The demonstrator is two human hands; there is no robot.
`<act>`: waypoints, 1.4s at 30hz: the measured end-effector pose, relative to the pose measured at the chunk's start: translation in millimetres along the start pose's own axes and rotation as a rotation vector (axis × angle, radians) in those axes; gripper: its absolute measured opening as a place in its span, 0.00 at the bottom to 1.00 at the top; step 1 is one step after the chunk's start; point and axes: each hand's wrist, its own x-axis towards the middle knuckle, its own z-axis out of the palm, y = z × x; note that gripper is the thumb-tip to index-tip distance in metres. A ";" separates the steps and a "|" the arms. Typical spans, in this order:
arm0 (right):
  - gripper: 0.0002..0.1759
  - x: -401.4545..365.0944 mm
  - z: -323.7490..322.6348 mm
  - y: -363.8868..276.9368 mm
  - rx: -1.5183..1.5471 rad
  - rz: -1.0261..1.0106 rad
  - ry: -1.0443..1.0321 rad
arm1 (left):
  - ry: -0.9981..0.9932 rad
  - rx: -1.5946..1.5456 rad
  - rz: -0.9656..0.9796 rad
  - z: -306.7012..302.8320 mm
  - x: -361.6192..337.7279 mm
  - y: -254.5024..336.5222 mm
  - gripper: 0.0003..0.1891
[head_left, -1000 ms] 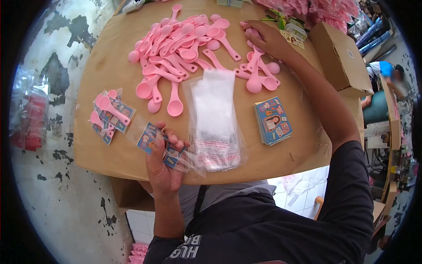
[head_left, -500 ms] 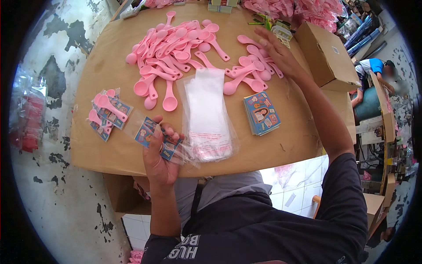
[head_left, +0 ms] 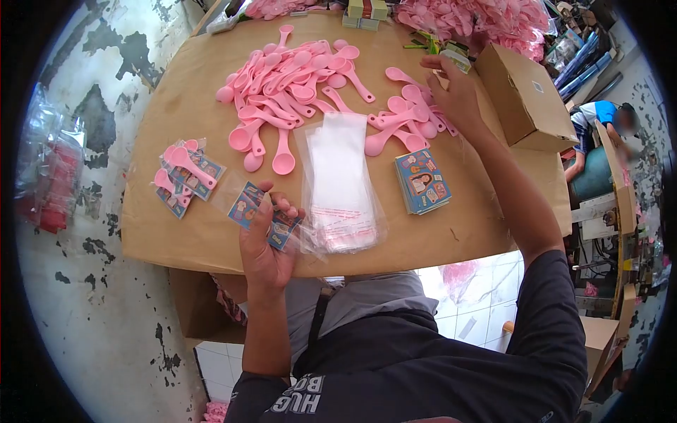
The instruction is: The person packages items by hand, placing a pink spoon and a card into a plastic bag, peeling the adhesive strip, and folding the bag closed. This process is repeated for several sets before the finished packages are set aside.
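My left hand (head_left: 266, 243) grips a clear plastic bag with a blue printed card (head_left: 245, 204) in it, near the table's front edge. Beside it lies a stack of clear plastic bags (head_left: 340, 176). My right hand (head_left: 455, 95) is raised over the far right of the table, with nothing visible in it and its thumb and forefinger apart. Close to it is a smaller group of pink measuring spoons (head_left: 405, 109). A larger heap of pink spoons (head_left: 289, 74) lies at the back middle. Blue printed cards (head_left: 423, 182) are stacked right of the bags.
Bagged spoons with cards (head_left: 187, 176) lie at the left. An open cardboard box (head_left: 525, 99) stands at the right edge. Behind are bundled cards (head_left: 364, 13), a small clear-lidded pack (head_left: 457, 60) and bags of pink spoons (head_left: 479, 25). Another person (head_left: 599, 130) is farther right.
My right hand has gone from flat, outstretched fingers to bent ones, near the same spot. My left hand still holds the bagged card. The whole view has shifted slightly.
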 end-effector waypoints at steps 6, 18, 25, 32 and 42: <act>0.12 24.7 56.6 -32.6 -0.100 -0.193 -0.100 | 0.002 0.002 0.021 -1.7 -0.3 -1.2 0.20; 0.14 33.5 52.3 -38.1 -0.480 -0.076 -0.209 | -0.020 0.030 0.015 -1.2 -5.2 -0.4 0.20; 0.13 10.3 1.1 -82.5 -0.220 -0.007 -0.026 | -0.063 0.010 -0.007 -2.3 -3.3 -0.2 0.19; 0.12 2.6 2.1 -68.4 -0.396 -0.196 -0.164 | -0.046 0.097 -0.012 -1.4 -4.8 2.6 0.20; 0.14 -5.1 -8.1 -80.2 -0.369 -0.100 -0.133 | -0.022 0.051 0.027 0.6 -3.5 -1.1 0.19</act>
